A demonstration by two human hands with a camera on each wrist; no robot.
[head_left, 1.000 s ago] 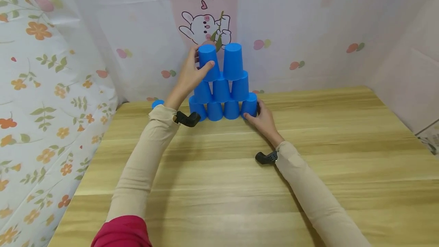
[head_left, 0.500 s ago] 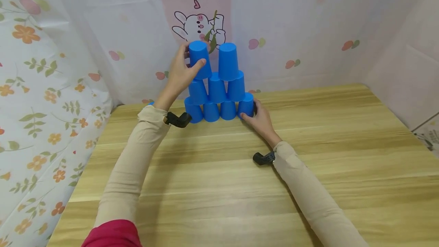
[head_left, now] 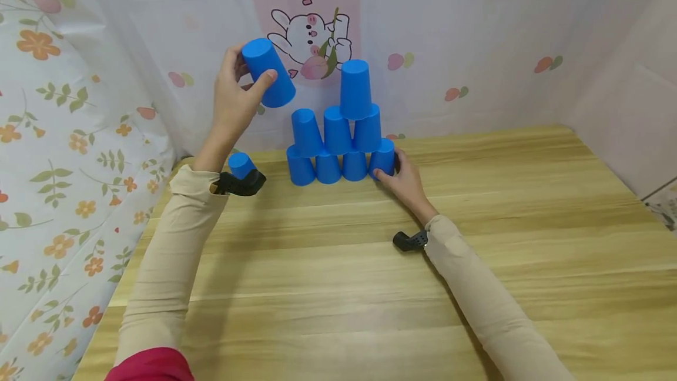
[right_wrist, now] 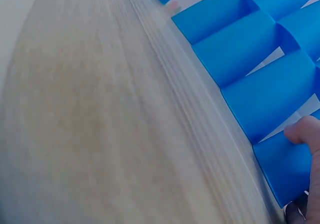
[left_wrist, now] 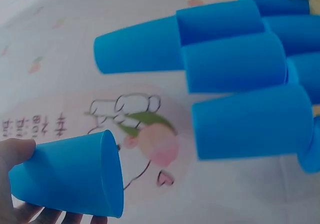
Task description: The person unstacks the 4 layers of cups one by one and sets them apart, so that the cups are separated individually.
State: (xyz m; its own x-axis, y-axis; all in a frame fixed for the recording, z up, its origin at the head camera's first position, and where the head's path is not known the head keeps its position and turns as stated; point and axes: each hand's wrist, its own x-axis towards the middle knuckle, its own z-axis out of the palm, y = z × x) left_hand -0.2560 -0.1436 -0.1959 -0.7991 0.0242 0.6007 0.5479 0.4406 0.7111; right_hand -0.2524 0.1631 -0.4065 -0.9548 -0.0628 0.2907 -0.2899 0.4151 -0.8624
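Observation:
My left hand [head_left: 233, 96] holds a blue plastic cup [head_left: 267, 72] in the air, upside down and tilted, up and to the left of a cup pyramid. The left wrist view shows that cup [left_wrist: 65, 176] between thumb and fingers, its mouth facing the stack. The pyramid has a bottom row of several upturned cups [head_left: 328, 169], three in the middle row [head_left: 337, 130] and a single top cup [head_left: 355, 90] on the right side. Around the bottom row's rightmost cup [head_left: 383, 156], my right hand [head_left: 409, 187] keeps a grip, its thumb [right_wrist: 302, 131] on the near side.
Another blue cup [head_left: 241, 163] stands on the wooden table [head_left: 328, 287] behind my left wrist. Just behind the pyramid hangs a white printed cloth [head_left: 423, 28]. A flowered curtain [head_left: 69, 193] borders the table's left side.
My left hand has lifted its cup off the left of the top row and carried it up and left, tilting it. My right hand has stayed at the bottom right cup.

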